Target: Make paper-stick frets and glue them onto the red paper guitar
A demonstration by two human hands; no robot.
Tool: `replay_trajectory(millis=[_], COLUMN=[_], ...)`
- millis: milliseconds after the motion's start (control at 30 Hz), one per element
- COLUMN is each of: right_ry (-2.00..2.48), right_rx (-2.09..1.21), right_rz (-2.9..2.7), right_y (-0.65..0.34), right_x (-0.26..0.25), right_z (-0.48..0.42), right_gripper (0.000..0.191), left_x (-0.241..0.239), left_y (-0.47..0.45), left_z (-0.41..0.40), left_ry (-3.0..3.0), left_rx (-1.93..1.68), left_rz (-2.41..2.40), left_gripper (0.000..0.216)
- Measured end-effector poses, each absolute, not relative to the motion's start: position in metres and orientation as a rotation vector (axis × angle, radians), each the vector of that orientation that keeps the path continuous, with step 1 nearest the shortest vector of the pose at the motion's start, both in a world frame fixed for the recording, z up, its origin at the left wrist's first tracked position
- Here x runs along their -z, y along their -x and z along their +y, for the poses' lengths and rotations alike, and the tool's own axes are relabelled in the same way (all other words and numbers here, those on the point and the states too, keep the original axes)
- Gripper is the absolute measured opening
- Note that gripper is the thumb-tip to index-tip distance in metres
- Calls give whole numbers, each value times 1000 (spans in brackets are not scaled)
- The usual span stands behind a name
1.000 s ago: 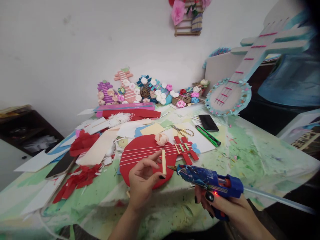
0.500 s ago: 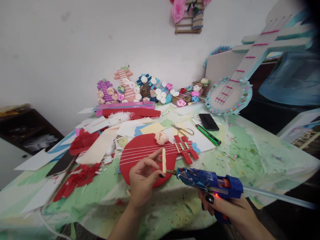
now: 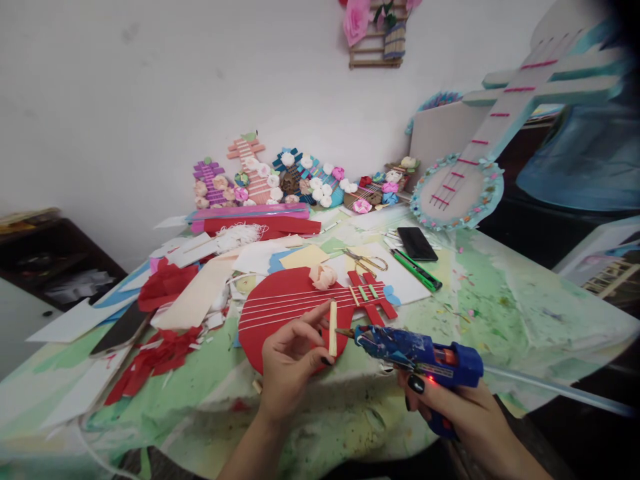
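Observation:
Between thumb and fingertips, my left hand (image 3: 290, 360) holds a short pale-yellow stick (image 3: 333, 328) upright by its ends. My right hand (image 3: 450, 400) grips a blue hot glue gun (image 3: 417, 353) with a red light lit and a long clear glue stick (image 3: 555, 385) out of its back. The nozzle points left and is at the stick's right edge; I cannot tell whether it touches. Behind my left hand lies a red lute-shaped cutout (image 3: 280, 300) with white strings, partly covered by the hand. A peach paper flower (image 3: 323, 277) sits on its upper edge.
Beyond the cutout lie gold-handled scissors (image 3: 367, 260), a green utility knife (image 3: 416, 270) and a black phone (image 3: 417, 244). Red crepe paper (image 3: 167, 287) and paper scraps cover the left side. Several decorated lutes line the wall; a large white one (image 3: 457, 190) leans at right.
The glue gun's nozzle has moved up along the stick, from near its lower end to about its middle. My left hand and the stick have shifted slightly right.

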State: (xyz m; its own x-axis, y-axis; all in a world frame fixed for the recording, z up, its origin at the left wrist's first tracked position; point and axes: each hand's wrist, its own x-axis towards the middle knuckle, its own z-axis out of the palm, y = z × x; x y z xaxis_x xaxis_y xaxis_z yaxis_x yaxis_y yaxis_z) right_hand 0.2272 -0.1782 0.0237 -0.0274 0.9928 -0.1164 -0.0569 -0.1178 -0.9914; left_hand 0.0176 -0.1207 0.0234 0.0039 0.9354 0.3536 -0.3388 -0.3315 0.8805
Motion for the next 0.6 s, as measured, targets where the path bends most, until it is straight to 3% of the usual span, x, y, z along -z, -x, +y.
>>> replay_trajectory(millis=[600], right_ry=[1213], right_rx=[-1258], right_rz=[-1080], right_y=[-221], right_x=[-29], right_z=[-167], right_gripper=[42], left_x=[-36], left_y=[-21], left_z=[-128], left_ry=[-1224], left_rx=[-1518], left_rz=[702], left_gripper=[17])
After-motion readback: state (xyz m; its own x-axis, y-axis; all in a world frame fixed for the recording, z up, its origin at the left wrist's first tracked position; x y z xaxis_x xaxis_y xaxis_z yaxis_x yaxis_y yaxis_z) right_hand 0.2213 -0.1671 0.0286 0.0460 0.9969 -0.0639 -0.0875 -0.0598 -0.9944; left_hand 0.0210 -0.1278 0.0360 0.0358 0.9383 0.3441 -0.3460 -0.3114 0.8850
